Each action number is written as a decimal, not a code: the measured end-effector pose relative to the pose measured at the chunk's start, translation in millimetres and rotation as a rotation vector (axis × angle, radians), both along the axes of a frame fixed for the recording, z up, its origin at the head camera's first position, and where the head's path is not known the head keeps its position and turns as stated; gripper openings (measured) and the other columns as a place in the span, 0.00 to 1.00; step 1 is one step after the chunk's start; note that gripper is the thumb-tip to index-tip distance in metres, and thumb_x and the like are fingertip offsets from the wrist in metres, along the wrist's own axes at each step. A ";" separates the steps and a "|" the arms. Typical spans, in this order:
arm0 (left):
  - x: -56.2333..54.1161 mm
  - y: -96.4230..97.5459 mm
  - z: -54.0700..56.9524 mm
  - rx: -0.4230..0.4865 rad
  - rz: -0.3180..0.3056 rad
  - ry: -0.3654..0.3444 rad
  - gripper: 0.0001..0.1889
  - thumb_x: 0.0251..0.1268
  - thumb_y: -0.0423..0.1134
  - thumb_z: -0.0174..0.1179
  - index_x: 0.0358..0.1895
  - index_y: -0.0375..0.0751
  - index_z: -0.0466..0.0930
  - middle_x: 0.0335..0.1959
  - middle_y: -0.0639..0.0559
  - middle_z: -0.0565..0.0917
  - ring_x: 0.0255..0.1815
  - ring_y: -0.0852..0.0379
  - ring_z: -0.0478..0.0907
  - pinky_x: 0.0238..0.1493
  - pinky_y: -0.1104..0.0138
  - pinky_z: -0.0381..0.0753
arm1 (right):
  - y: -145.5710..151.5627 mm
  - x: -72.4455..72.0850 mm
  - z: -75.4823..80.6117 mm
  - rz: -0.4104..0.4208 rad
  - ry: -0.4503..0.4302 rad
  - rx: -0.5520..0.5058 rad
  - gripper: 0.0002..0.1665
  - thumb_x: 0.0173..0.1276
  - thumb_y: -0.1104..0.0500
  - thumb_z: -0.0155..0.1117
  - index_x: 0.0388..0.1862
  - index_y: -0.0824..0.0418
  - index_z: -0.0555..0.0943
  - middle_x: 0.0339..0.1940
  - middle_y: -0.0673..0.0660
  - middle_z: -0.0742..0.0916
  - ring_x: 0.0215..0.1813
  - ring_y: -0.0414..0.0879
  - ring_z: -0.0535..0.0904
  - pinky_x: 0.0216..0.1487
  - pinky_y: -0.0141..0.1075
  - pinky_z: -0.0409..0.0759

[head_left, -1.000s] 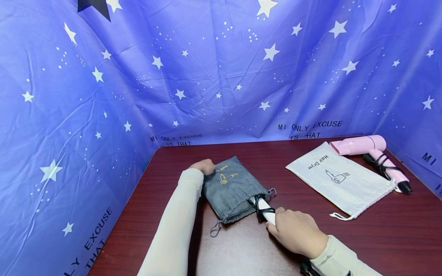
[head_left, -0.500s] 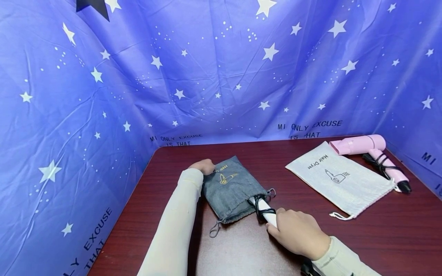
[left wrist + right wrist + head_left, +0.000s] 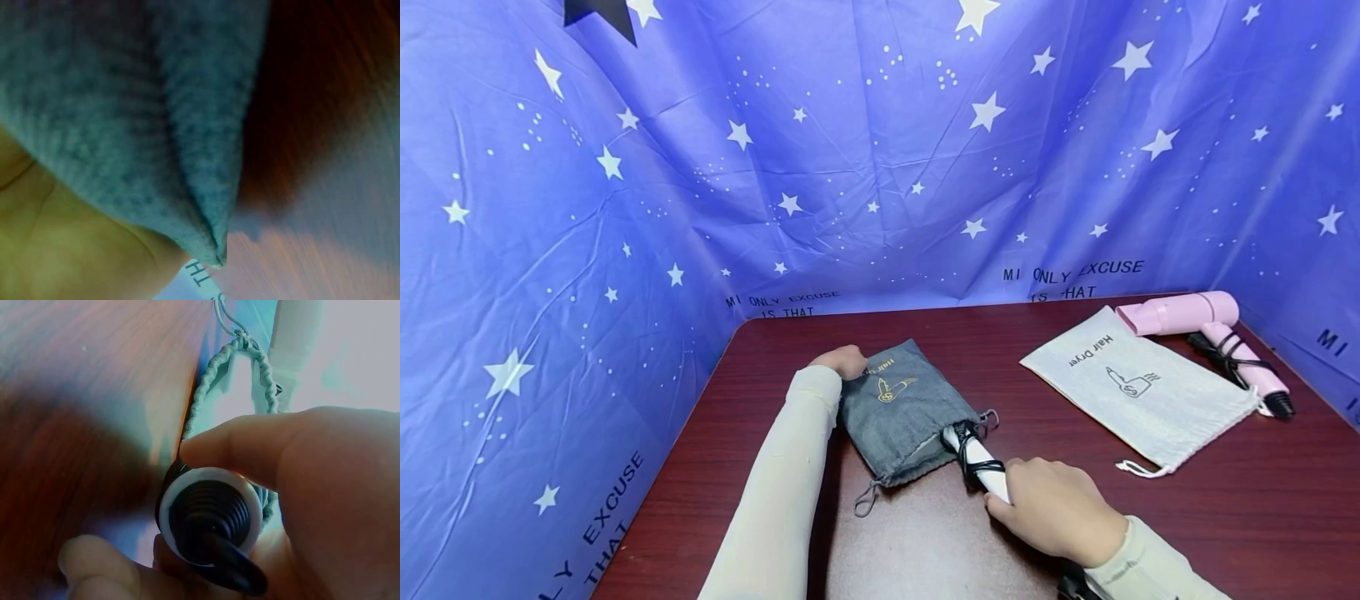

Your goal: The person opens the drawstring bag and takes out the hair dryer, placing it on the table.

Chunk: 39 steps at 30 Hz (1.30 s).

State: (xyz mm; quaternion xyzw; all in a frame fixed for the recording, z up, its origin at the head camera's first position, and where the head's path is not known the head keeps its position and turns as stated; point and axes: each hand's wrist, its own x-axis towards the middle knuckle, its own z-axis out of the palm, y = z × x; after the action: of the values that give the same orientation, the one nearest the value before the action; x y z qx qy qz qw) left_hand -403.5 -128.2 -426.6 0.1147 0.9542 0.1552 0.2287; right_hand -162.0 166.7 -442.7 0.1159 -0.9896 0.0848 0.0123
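Observation:
A grey drawstring bag point(image 3: 910, 417) printed with a gold hair dryer lies on the table, its mouth facing the near right. My left hand point(image 3: 841, 363) grips its far left corner; in the left wrist view the bag's cloth point(image 3: 125, 125) covers the fingers. From the mouth sticks the handle of a white hair dryer point(image 3: 976, 454), wrapped in black cord. My right hand point(image 3: 1060, 508) grips that handle near its end. The right wrist view shows the handle's black ribbed cord end point(image 3: 212, 515) between thumb and fingers. The dryer's head is hidden inside the bag.
To the right lies a white drawstring bag point(image 3: 1120, 396) marked "Hair Dryer". Behind it, a pink hair dryer point(image 3: 1187, 315) with a black cord round its handle lies near the table's right edge. A blue star-patterned curtain point(image 3: 880, 150) surrounds the dark red table point(image 3: 700, 500).
My right hand has moved slightly right and toward me, and a bit more of the white handle shows outside the bag mouth. My left hand and the grey bag have stayed in place.

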 end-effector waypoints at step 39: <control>-1.2 -1.0 -2.2 -0.011 -0.008 0.010 0.20 0.85 0.40 0.38 0.26 0.46 0.66 0.29 0.50 0.67 0.22 0.59 0.61 0.38 0.63 0.70 | 7.2 6.5 2.5 0.001 -0.036 0.013 0.22 0.58 0.41 0.68 0.15 0.48 0.69 0.17 0.48 0.77 0.20 0.46 0.74 0.19 0.48 0.68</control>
State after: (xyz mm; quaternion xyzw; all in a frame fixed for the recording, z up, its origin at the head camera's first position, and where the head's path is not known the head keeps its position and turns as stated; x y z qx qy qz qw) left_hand -404.7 -129.2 -428.8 0.1182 0.9557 0.1482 0.2251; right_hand -155.6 173.9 -440.2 0.1152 -0.9901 0.0804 -0.0064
